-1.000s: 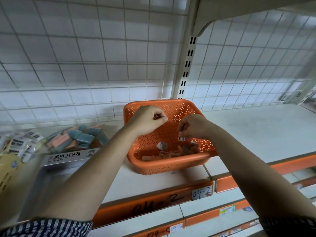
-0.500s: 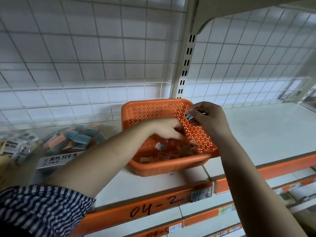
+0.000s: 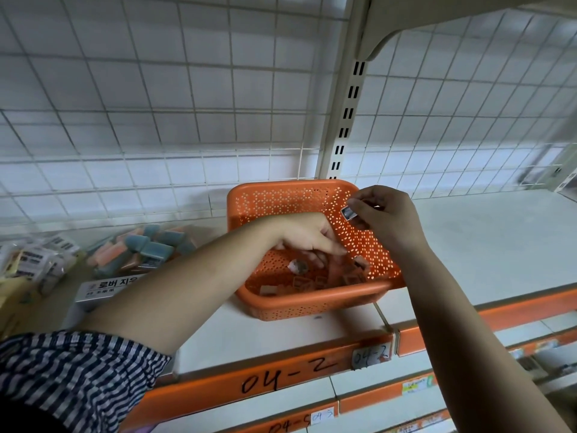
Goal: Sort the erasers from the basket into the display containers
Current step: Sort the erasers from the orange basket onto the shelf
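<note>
Pinching a rectangular eraser (image 3: pixel 348 213), right hand (image 3: pixel 387 218) hovers over perforated orange basket (image 3: pixel 312 303).

The white shelf (image 3: pixel 484 245), its orange front strip (image 3: pixel 218 389) hand-marked 04-2, carries a perforated orange basket (image 3: pixel 312 300). At the basket's 9 o'clock stands a display container (image 3: pixel 103 289) of pink and blue erasers (image 3: pixel 156 248). Wrapped packets (image 3: pixel 28 260) lie farther toward 9 o'clock.

Orange perforated basket (image 3: pixel 312 303) upright; small erasers (image 3: pixel 321 282) loose inside; held eraser (image 3: pixel 348 213) above right wall.
</note>
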Tool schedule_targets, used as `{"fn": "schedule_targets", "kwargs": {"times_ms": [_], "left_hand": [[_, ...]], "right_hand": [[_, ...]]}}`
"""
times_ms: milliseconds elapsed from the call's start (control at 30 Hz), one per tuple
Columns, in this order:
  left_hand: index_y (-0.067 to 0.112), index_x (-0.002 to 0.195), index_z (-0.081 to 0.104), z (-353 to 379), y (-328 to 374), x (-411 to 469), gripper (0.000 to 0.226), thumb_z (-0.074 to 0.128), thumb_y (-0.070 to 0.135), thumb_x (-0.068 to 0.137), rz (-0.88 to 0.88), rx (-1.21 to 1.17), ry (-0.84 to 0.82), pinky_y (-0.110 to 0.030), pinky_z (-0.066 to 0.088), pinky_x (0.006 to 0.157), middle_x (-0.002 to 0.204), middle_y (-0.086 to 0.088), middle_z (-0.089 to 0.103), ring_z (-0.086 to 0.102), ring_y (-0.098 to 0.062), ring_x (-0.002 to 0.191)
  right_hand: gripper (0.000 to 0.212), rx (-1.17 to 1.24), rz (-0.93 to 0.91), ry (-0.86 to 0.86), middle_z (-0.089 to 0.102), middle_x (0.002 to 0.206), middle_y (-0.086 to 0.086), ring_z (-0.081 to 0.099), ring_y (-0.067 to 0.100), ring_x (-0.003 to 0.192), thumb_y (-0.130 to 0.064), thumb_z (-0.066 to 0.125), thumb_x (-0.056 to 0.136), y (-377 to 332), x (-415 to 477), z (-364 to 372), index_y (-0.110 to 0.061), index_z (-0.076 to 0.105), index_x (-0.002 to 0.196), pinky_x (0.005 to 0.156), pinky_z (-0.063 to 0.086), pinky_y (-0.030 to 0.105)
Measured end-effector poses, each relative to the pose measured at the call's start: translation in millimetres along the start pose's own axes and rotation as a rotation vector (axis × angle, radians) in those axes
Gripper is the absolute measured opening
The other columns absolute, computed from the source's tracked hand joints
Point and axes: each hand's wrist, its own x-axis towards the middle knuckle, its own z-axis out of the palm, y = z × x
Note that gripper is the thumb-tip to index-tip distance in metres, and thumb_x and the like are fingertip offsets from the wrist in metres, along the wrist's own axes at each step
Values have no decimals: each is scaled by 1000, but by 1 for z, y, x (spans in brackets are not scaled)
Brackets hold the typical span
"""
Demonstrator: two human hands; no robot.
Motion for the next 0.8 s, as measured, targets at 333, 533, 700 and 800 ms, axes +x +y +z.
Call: {"fn": "schedule_targets", "kwargs": {"times_ms": [333,533,700,800], "left_hand": [[14,84,78,-36,-20,-75,9,80,18,76,230,-59,685,-37,54,74,84,-12,75,64,-15,71],[2,85,74,-69,-52,-153,9,78,2,76,228,-277,957,-27,56,74,87,-12,75,67,-18,79],[5,89,66,-83,-87,-208,14,70,-6,81,165,-352,1038,-25,57,69,87,-14,70,68,-15,76],[11,99,66,-85,-110,-230,22,67,-6,84,118,-358,992,-27,56,72,84,-8,66,67,-15,75]], "right_hand": [[7,221,-29,-143,72,77,6,69,18,64,-6,61,93,-38,-3,16,-7,67,89,58,54,24],[7,273,-70,-333,73,85,8,72,21,71,-4,67,89,-70,-12,67,-10,69,92,60,52,21],[29,299,-73,-452,70,89,9,69,18,72,10,75,74,-99,-30,116,-11,69,92,65,56,28],[25,301,-42,-459,68,92,12,72,23,73,9,73,76,-111,-42,139,-9,64,91,56,53,23]]}}
